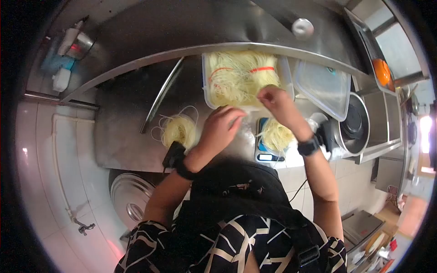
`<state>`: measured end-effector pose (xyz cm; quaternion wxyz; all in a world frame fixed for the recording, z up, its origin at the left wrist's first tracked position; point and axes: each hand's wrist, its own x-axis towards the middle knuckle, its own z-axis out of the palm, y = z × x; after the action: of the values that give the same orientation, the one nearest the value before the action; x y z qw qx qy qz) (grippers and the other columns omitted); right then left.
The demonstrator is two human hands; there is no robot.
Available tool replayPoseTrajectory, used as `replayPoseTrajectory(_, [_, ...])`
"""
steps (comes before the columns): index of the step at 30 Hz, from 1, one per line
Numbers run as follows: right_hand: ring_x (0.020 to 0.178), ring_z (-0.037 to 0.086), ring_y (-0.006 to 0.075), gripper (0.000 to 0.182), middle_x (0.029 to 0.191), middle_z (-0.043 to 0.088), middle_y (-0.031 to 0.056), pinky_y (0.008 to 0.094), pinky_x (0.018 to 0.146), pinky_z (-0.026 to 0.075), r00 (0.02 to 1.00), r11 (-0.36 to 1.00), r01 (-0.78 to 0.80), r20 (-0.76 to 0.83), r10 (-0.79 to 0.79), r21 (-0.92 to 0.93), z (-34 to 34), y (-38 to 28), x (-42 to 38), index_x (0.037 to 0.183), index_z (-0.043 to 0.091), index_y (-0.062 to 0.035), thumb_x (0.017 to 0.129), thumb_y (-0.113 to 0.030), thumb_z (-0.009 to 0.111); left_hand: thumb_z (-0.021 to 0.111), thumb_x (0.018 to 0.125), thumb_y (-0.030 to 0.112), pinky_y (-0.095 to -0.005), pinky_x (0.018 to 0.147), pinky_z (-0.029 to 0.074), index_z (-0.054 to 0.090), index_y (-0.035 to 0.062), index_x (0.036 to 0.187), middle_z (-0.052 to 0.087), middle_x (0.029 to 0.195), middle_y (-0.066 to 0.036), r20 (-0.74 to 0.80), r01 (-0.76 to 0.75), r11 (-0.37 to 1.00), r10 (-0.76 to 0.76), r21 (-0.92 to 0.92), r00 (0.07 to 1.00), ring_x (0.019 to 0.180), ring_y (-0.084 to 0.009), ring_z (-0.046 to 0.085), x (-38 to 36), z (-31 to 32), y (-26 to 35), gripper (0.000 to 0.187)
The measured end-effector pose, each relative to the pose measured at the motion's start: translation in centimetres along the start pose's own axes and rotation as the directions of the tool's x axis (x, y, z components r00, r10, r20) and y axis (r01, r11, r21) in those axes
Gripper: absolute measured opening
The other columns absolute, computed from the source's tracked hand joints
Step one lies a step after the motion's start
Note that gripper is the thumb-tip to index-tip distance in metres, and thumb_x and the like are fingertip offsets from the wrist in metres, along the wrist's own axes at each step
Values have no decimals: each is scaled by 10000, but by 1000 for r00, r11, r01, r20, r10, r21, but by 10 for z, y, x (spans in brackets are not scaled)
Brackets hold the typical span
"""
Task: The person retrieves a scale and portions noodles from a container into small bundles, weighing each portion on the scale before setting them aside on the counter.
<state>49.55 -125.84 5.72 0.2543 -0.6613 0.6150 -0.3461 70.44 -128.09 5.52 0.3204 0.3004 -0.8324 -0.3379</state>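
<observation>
A clear plastic tub point(207, 93) holds pale yellow noodles point(236, 63), some tied with red bands. My right hand point(276, 103) is over the tub's near right edge, its fingers curled together; whatever they pinch is too small to make out. My left hand point(219, 129) hovers before the tub's near left corner, fingers loosely bent, thumb apart, nothing visible in it. Under my right forearm, a noodle bundle point(276, 136) rests on a kitchen scale point(264, 157) with a lit display. Another noodle bundle point(179, 132) lies left of my left hand, loose strands sticking out.
A metal shelf edge point(150, 59) runs above the tub's far side. A metal bar point(161, 95) lies on the steel counter point(123, 123) at left. Right of the tub are a translucent lid point(323, 86) and a metal basin point(359, 132). A large round lid point(129, 193) is below left.
</observation>
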Motion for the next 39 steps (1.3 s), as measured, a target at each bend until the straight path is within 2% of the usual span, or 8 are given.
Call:
replayPoseTrajectory(11, [765, 594, 338, 221, 798, 612, 186, 380, 665, 471, 979, 863, -5, 175, 108, -505, 110, 38, 98, 902, 618, -30, 740, -179, 628, 530, 793, 23, -334, 706, 450, 593, 35, 870, 605, 836, -105, -204, 244, 962, -264, -121, 943, 795, -280, 583, -34, -50, -66, 100])
replayPoseTrajectory(19, [619, 498, 71, 63, 680, 542, -20, 222, 572, 424, 969, 959, -174, 210, 126, 225, 17, -46, 71, 801, 568, -7, 842, -52, 554, 588, 793, 58, -330, 918, 361, 361, 35, 1247, 430, 1234, -149, -173, 6, 963, -54, -269, 983, 1134, -259, 432, 33, -32, -43, 509])
replayPoseTrajectory(21, [653, 496, 46, 68, 725, 559, -14, 213, 580, 424, 989, 947, 129, 30, -144, 295, 7, -54, 60, 817, 568, -24, 849, -82, 555, 599, 806, 100, -330, 987, 302, 302, -2, 1289, 363, 1316, -152, -23, -166, 925, 168, -343, 985, 1217, -246, 359, 50, -9, -42, 576])
replayPoseTrajectory(23, [665, 495, 48, 85, 755, 569, -3, 211, 581, 427, 994, 813, -107, 42, 100, 572, -17, -62, 46, 847, 553, -45, 864, -128, 544, 506, 882, 149, -310, 956, 348, 362, -12, 1246, 452, 1230, -93, 306, 270, 429, 14, -862, 952, 1130, -162, 434, 44, 18, -45, 422])
replayPoseTrajectory(24, [657, 492, 53, 102, 757, 569, 3, 202, 579, 426, 991, 780, -122, 27, 134, 614, -35, -62, 41, 876, 523, -61, 880, -163, 524, 458, 909, 196, -282, 919, 381, 428, -5, 1179, 513, 1116, -50, 557, 510, 555, -97, -658, 825, 1054, -127, 474, 53, 16, -50, 338])
replayPoseTrajectory(27, [621, 472, 49, 93, 723, 543, -4, 205, 554, 408, 983, 531, 53, -138, 123, 846, -75, -49, 20, 875, 498, -75, 895, -166, 498, 387, 936, 261, -278, 734, 413, 497, 37, 1047, 510, 874, 5, 297, 344, 706, -196, -619, 935, 784, -107, 479, 42, 19, -84, 273])
replayPoseTrajectory(32, [599, 459, 65, 164, 696, 499, -1, 214, 540, 394, 961, 787, -39, -193, 199, 616, -51, -48, -22, 934, 498, -25, 881, -179, 518, 339, 951, 246, -322, 952, 329, 414, 26, 1234, 493, 1161, -93, 222, 317, 435, -254, -843, 941, 1076, -157, 451, 58, 1, -16, 367])
replayPoseTrajectory(39, [801, 520, 115, 230, 877, 585, 50, 276, 688, 441, 974, 929, -24, -202, 105, 370, -34, -72, -27, 1056, 514, 23, 875, -116, 487, 403, 938, 201, -251, 937, 333, 348, 22, 1303, 445, 1220, -59, 242, 161, 638, 40, -753, 969, 1093, -104, 421, 83, 6, 74, 410])
